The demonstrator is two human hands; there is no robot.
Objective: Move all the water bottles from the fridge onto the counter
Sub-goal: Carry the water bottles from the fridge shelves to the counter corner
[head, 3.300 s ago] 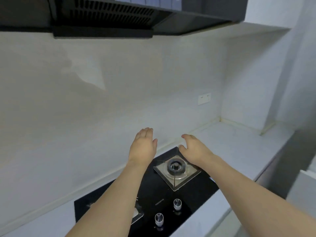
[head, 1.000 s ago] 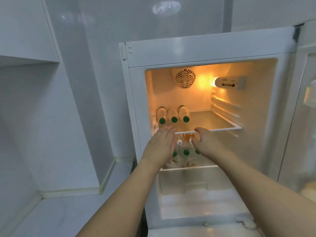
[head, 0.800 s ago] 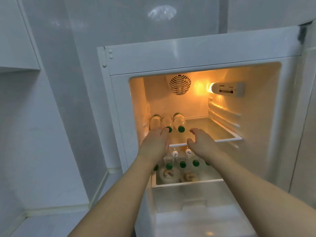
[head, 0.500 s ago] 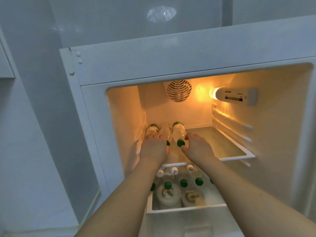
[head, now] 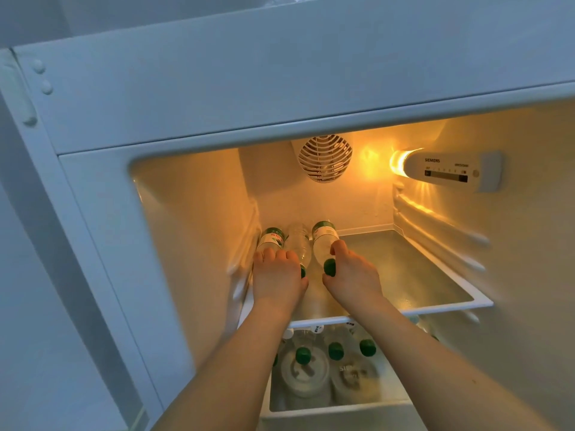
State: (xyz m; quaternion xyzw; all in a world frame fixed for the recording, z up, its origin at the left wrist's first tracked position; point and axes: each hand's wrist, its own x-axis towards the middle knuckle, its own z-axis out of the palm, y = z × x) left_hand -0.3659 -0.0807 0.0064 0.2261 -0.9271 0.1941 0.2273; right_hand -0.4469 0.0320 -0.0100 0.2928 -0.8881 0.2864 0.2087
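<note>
The open fridge point(head: 280, 98) is white, its interior lit amber by a lamp beside the control panel point(head: 451, 171) on the right wall. A round fan grille point(head: 325, 157) sits on the back wall, above the upper glass shelf point(head: 404, 269). On that shelf, 3 water bottles lie on their sides at the left end, green caps facing the opening. The left bottle point(head: 273, 239) lies against the left wall; the middle bottle point(head: 300, 244) is clear and touches it; the right bottle point(head: 323, 244) carries a green-banded label. The left hand point(head: 278, 276) rests over the necks of the left and middle bottles, fingers curled down on them; which one it grips cannot be told. The right hand point(head: 353, 276) pinches the right bottle at the neck, thumb under its green cap point(head: 329, 267), forefinger on top. Below the upper shelf, the lower shelf point(head: 326, 410) carries upright bottles point(head: 336, 349) with green and white caps and 2 round lidded containers point(head: 306, 373). Both forearms cross in front of the lower shelf and partly hide its contents.
</note>
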